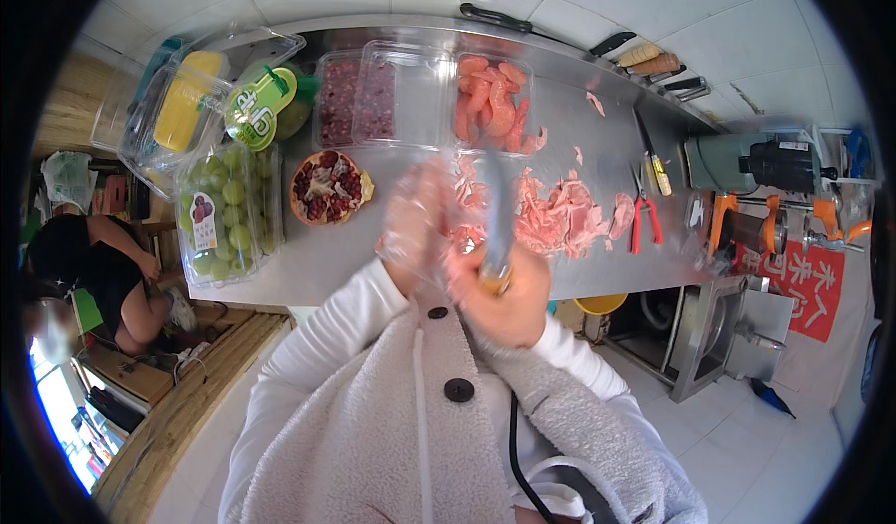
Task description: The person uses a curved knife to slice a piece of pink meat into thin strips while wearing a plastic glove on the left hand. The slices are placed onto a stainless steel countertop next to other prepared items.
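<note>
My right hand (pixel 507 293) grips a knife (pixel 498 223) by its yellowish handle, the blurred blade pointing away from me. My left hand (pixel 414 223), in a clear plastic glove, is beside it, blurred; a reddish piece shows between the hands, too unclear to name. Beyond them stands a clear tub of peeled red pomelo or grapefruit segments (pixel 493 104). Pink peel scraps (pixel 567 216) lie to the right of my hands. Left of them rests a cut pomegranate (pixel 330 188), and behind it a tub of pomegranate seeds (pixel 343 100), partly overlapped by an empty clear tub (pixel 413 97).
Packed green grapes (pixel 227 216) and stacked clear boxes (pixel 189 100) stand at the left. Red-handled pliers or snips (pixel 644 223) and a yellow-handled knife (pixel 658 170) lie at the right. More knives line the steel counter's back edge (pixel 420 23). A person (pixel 105 265) sits at far left.
</note>
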`<state>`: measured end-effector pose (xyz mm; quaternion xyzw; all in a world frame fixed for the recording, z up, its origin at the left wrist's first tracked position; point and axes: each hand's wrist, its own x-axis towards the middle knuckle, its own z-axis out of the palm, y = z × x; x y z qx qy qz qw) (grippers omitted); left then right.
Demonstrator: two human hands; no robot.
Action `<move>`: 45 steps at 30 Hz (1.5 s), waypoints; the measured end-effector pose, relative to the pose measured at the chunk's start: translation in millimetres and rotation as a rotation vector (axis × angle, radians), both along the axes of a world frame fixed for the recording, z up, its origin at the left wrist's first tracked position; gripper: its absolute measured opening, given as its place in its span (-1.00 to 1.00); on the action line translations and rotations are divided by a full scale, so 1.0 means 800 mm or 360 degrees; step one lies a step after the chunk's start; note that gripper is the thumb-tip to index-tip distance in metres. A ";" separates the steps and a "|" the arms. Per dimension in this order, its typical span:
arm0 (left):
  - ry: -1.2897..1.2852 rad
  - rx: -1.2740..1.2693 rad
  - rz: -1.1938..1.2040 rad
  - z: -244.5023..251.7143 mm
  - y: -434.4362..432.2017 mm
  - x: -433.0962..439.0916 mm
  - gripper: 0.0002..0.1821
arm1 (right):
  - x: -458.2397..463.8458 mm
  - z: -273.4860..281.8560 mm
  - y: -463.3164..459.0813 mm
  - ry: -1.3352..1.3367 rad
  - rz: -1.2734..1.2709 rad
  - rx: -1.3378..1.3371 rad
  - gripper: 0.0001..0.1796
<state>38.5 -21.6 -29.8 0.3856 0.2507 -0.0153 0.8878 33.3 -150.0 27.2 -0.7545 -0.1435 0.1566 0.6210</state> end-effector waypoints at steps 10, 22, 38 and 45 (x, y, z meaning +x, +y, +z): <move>-0.0064 -0.1013 -0.0255 -0.003 0.032 0.008 -0.45 | 0.027 -0.033 -0.094 0.0165 -0.0554 -0.0043 -0.85; -0.0176 -0.0971 -0.0183 -0.001 0.013 0.004 -0.48 | 0.036 -0.059 -0.093 0.0261 -0.0690 -0.0252 -0.85; -0.0535 0.0840 -0.0264 0.018 -0.001 -0.015 -0.60 | 0.033 -0.014 0.002 -0.0140 0.0152 -0.0207 -0.92; -0.0383 0.0347 -0.0247 0.012 -0.003 -0.020 -0.64 | 0.024 -0.013 0.001 -0.0297 -0.0125 -0.0242 -0.90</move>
